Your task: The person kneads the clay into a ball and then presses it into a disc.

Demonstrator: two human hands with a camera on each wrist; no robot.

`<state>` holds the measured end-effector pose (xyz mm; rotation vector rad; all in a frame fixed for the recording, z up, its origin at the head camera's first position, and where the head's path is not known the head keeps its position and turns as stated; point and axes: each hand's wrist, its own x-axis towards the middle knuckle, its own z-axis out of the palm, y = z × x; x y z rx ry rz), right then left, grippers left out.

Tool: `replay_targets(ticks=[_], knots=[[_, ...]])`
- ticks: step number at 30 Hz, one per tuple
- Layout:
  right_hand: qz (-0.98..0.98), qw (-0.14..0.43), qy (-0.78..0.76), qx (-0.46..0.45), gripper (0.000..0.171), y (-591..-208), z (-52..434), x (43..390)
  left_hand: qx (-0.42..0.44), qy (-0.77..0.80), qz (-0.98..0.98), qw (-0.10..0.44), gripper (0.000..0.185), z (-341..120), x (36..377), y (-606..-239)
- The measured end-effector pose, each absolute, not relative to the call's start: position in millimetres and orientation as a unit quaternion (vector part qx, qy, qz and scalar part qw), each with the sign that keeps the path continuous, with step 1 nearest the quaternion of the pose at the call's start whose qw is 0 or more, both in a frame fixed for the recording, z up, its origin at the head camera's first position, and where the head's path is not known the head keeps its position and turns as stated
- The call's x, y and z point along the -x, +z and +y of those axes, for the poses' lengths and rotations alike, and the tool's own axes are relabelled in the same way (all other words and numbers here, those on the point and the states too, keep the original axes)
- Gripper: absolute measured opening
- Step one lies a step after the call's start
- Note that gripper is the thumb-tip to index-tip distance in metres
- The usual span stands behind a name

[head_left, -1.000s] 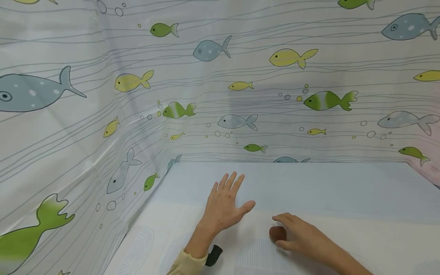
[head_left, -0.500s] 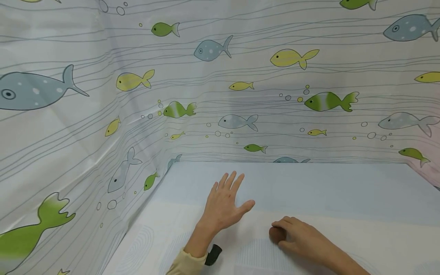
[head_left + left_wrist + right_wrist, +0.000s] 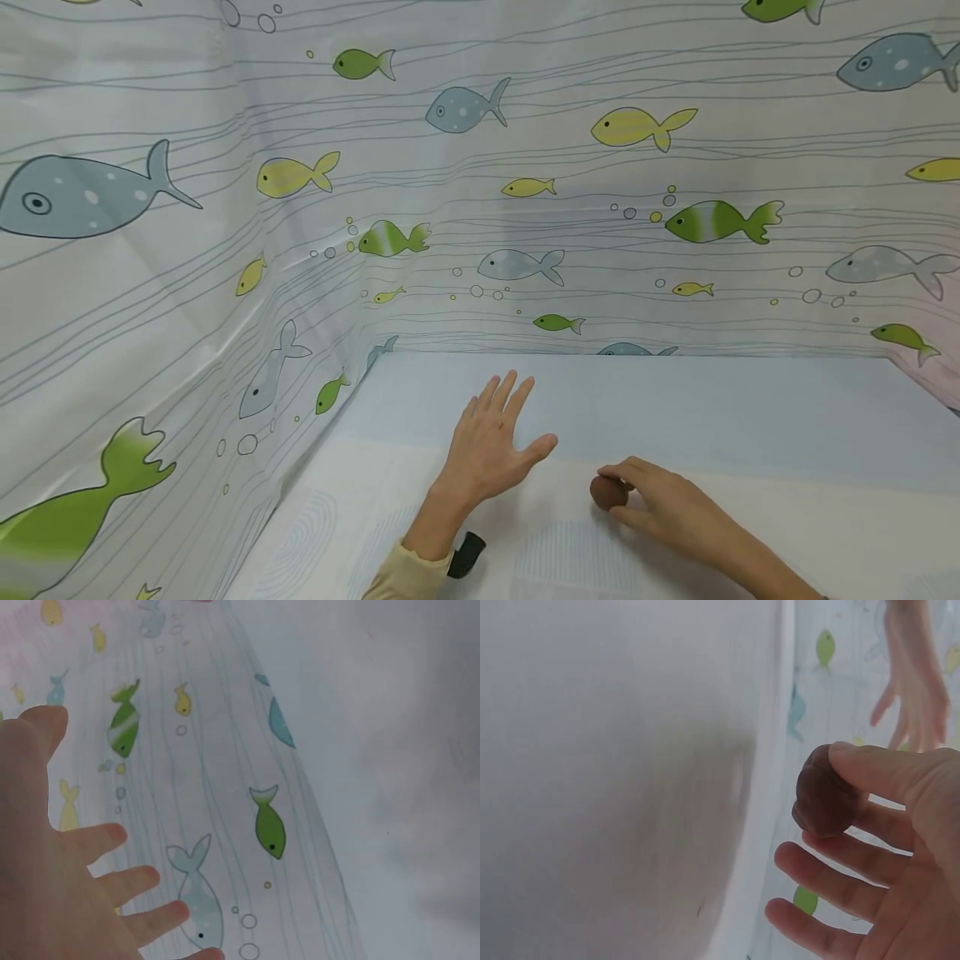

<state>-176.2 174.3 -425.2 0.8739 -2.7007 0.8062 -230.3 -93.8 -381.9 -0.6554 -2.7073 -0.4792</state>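
A small dark brown, rounded lump [image 3: 608, 492] with a lobed surface sits in the fingers of my right hand [image 3: 671, 510]. In the right wrist view the thumb presses the brown lump [image 3: 826, 796] from one side and fingertips support it from the other; the remaining fingers extend loosely. What it is made of does not show. To the left, my left hand [image 3: 487, 454] is held with straight, spread fingers, palm down over the table and holding nothing. The left wrist view shows the left hand's fingers [image 3: 146, 926] apart, with no object among them.
A pale blue and white patterned table surface [image 3: 720, 417] lies under both hands. Curtain-like sheets [image 3: 555, 225] printed with fish stand behind it and along the left side. A black strap [image 3: 467, 556] is at the left wrist, beside a cream sleeve [image 3: 408, 575].
The right hand's fingers have closed from a loose curve around the brown lump to a pinch, and the lump has shifted slightly up in the head view. The left hand stays nearly still.
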Motion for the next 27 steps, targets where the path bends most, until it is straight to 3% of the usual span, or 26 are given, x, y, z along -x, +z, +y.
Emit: replay_targets(ticks=[7, 19, 27], knots=[[-0.908, 0.145, 0.265, -0.291, 0.043, -422.6, 175.7, 176.7, 0.241, -0.190, -0.939, 0.153, 0.078, -92.3, 229.4, -381.8], [-0.912, 0.152, 0.281, -0.256, 0.042, -416.0, 174.4, 177.1, 0.251, -0.237, -0.928, 0.137, 0.077, -88.8, 228.0, -381.7], [-0.906, 0.184, 0.286, -0.252, 0.046, -416.5, 171.0, 178.5, 0.260, -0.279, -0.917, 0.115, 0.074, -85.2, 224.0, -376.9]])
